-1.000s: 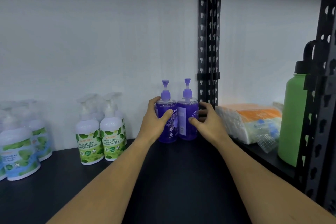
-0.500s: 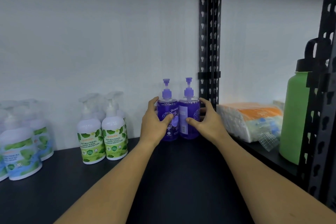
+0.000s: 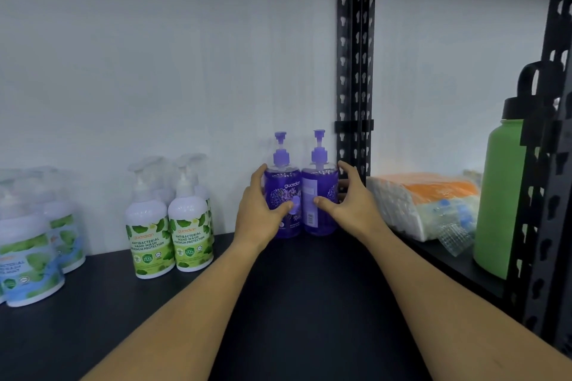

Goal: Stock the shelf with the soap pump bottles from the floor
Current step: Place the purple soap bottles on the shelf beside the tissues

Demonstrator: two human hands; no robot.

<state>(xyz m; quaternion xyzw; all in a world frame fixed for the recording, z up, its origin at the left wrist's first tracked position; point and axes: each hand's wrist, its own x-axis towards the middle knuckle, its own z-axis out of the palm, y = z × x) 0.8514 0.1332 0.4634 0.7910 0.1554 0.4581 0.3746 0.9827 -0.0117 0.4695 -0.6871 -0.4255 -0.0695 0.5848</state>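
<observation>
Two purple soap pump bottles stand upright side by side at the back of the black shelf (image 3: 309,303), against the white wall. My left hand (image 3: 261,213) grips the left purple bottle (image 3: 283,192), thumb across its front label. My right hand (image 3: 348,204) grips the right purple bottle (image 3: 318,195), thumb on its front and fingers round its far side. Two white pump bottles with green leaf labels (image 3: 170,232) stand further left, with others behind them. White bottles with blue-green labels (image 3: 29,260) stand at the far left edge.
A black perforated upright post (image 3: 354,65) rises just right of the purple bottles. Beyond it lie a wrapped pack of tissues (image 3: 418,204) and a green flask with a black lid (image 3: 501,189). Another black post (image 3: 548,179) stands at the right front.
The two purple bottles and both hands have hardly shifted on the shelf. The left bottle's label now faces a little more to the front.
</observation>
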